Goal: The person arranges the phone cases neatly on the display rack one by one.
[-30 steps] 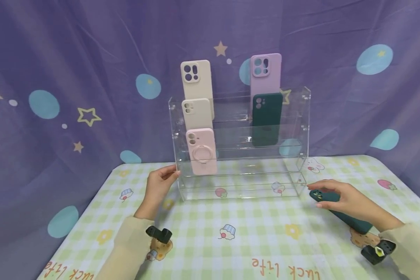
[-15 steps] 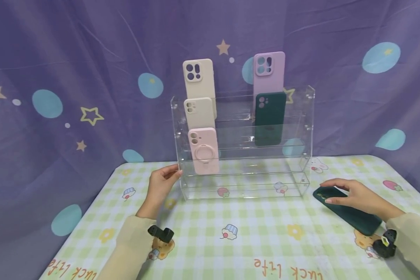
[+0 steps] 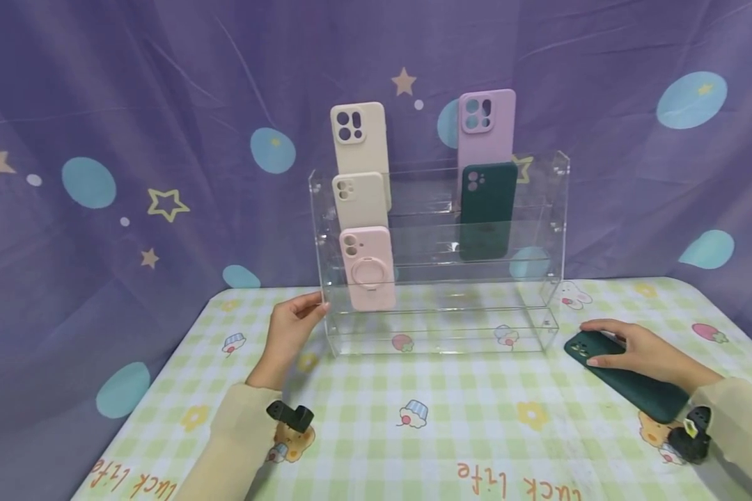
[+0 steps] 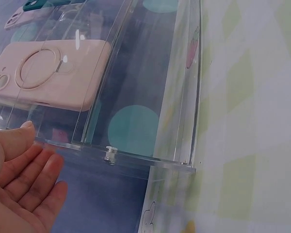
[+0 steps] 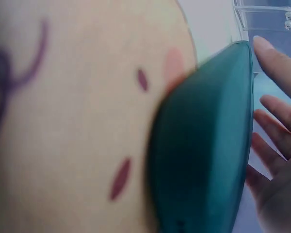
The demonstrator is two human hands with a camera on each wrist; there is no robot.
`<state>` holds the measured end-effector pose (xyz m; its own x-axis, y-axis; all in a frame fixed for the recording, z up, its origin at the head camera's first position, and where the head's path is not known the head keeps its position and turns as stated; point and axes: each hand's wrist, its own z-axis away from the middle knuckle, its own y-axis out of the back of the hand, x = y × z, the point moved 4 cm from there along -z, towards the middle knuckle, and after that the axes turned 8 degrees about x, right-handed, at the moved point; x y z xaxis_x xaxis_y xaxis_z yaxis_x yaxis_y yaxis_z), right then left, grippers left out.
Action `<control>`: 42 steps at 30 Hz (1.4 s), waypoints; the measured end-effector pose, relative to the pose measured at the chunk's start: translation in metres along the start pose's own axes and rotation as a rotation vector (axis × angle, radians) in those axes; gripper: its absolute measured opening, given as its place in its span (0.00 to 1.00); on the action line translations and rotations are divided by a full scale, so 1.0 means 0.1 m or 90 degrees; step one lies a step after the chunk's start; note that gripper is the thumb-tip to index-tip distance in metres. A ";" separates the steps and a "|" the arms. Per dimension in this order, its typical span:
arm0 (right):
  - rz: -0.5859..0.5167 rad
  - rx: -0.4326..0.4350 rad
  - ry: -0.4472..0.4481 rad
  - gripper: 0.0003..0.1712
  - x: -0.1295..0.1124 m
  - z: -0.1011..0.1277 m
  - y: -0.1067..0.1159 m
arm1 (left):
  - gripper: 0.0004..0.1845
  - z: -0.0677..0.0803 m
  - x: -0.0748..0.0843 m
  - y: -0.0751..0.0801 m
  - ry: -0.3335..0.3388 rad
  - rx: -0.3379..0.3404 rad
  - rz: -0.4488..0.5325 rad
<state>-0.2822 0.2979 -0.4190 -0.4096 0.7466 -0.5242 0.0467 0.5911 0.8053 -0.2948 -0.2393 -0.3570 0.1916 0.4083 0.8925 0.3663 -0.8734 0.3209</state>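
Note:
In the head view my left hand (image 3: 293,327) holds the left side panel of a clear acrylic display stand (image 3: 445,341), thumb at its front edge. The left wrist view shows the fingers against the panel's outer side. My right hand (image 3: 642,353) spans a dark green phone case (image 3: 639,386) at the right of the stand, thumb and index finger on its opposite edges. It lies low at the tabletop; whether it touches everywhere cannot be told. On the stand's left are two cream cases (image 3: 361,198) and a pink case with a ring (image 3: 370,292).
At the stand's right stand a lilac case (image 3: 485,139) and, before it, another dark green case (image 3: 489,209). A checked cloth (image 3: 464,445) with printed figures covers the table. Behind hangs a purple curtain (image 3: 194,83).
My right hand has shifted slightly right, away from the stand, with the green case, which now shows more of its broad face. The left hand stays at the stand. The head view has shifted slightly.

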 end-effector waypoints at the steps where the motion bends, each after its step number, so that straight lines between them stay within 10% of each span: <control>1: 0.003 -0.007 -0.008 0.36 0.01 0.00 0.00 | 0.16 0.00 0.01 0.00 -0.001 0.000 0.002; 18: -0.014 -0.075 -0.062 0.47 0.03 -0.03 -0.05 | 0.15 0.00 0.01 0.00 0.010 0.005 0.002; 32: 0.040 -0.001 -0.002 0.55 -0.06 -0.01 -0.02 | 0.15 0.01 0.03 0.00 0.009 0.007 -0.008; 42: 0.064 0.067 -0.081 0.35 -0.04 0.00 0.12 | 0.15 0.01 0.01 0.01 0.011 0.011 -0.011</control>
<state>-0.2805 0.3019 -0.4075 -0.2795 0.8318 -0.4795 0.1796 0.5359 0.8249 -0.2931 -0.2389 -0.3562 0.1695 0.4179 0.8925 0.3845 -0.8619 0.3305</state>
